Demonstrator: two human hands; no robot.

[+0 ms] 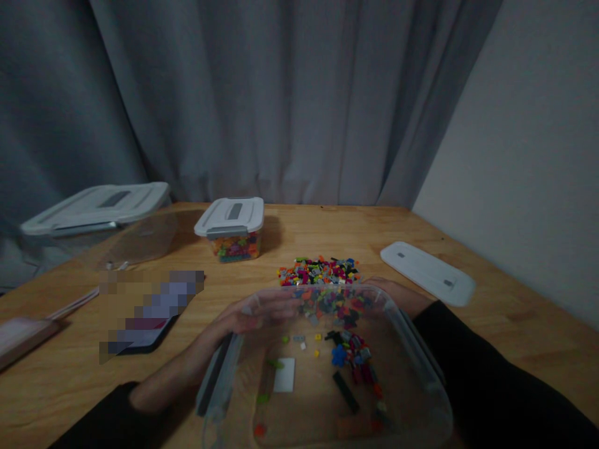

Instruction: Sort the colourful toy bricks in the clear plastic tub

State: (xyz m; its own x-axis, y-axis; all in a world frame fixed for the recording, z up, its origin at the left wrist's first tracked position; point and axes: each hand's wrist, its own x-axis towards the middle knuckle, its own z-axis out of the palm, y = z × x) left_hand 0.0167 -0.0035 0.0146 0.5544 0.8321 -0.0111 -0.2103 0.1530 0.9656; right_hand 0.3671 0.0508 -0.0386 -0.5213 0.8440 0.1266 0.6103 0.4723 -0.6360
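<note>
Clear plastic bin (pixel 421 399) at 6 o'clock on the wooden table (pixel 515 312), tipped away from the person. Left hand (pixel 243 321) grips its far left rim, fingers curled over the edge. Right hand (pixel 397 294) holds the far right rim; finger state cannot be told through the plastic. Loose coloured bricks (pixel 349 355) lie inside. A brick pile (pixel 321 271) sits just beyond at 12 o'clock. Small lidded box (pixel 233 227) at 11 o'clock; flat white lid (pixel 428 271) at 2 o'clock.
</note>
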